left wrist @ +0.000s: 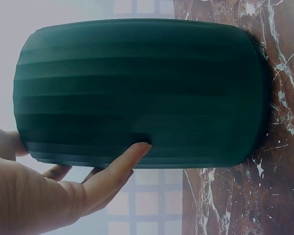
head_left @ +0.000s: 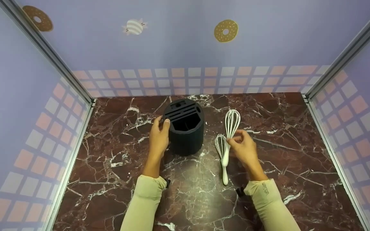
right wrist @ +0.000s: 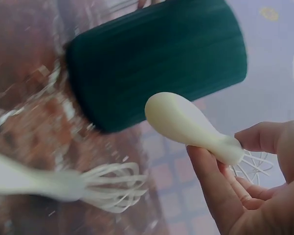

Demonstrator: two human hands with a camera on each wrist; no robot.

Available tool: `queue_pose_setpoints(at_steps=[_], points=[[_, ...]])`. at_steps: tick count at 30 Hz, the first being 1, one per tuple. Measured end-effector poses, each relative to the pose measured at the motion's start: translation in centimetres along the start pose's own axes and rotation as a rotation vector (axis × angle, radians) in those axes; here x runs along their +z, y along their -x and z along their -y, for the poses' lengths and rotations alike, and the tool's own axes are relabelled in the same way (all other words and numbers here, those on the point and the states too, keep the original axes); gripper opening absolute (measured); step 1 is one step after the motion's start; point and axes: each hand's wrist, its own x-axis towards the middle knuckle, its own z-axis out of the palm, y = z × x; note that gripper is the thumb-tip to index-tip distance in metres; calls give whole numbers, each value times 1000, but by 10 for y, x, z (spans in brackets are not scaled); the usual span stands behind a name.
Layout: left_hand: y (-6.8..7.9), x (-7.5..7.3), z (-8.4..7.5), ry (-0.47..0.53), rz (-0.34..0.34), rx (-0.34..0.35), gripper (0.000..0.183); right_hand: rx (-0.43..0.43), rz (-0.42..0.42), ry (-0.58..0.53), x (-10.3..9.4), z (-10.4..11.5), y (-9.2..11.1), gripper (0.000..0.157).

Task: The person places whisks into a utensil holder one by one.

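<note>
A dark green utensil holder (head_left: pixel 186 141) with a slotted top stands upright on the table. Against its left side, near the rim, rests my left hand (head_left: pixel 160 136), fingers fairly straight; the left wrist view shows a fingertip on the ribbed wall (left wrist: pixel 137 93). My right hand (head_left: pixel 244 149) pinches a white whisk (head_left: pixel 232 123) where wires meet handle. In the right wrist view this whisk's rounded handle end (right wrist: pixel 178 117) points toward the holder. A second, smaller-looking whisk (head_left: pixel 221 147) lies on the table just left of the held one.
The tabletop (head_left: pixel 114 192) is dark red marble pattern with white veins. Lilac panels with a checked border (head_left: pixel 194 77) enclose the back and both sides. Metal edge strips (head_left: pixel 72 166) run along the table's sides.
</note>
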Motion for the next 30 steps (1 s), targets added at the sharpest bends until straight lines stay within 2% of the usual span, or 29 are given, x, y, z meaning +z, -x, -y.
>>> queue_pose_setpoints(at_steps=[9,13,22,30], points=[[-1,0,0,-31,-33,0,53,-61,77,-193,12,59,1,50],[0,1,-1,-26,-28,-2,53,-125,115,-265,20,80,0,48],[-1,0,0,-13,-22,-6,52,-294,124,-276,44,118,-3,44],[-1,0,1,-26,-14,5,54,-355,182,-317,63,133,-8,46]])
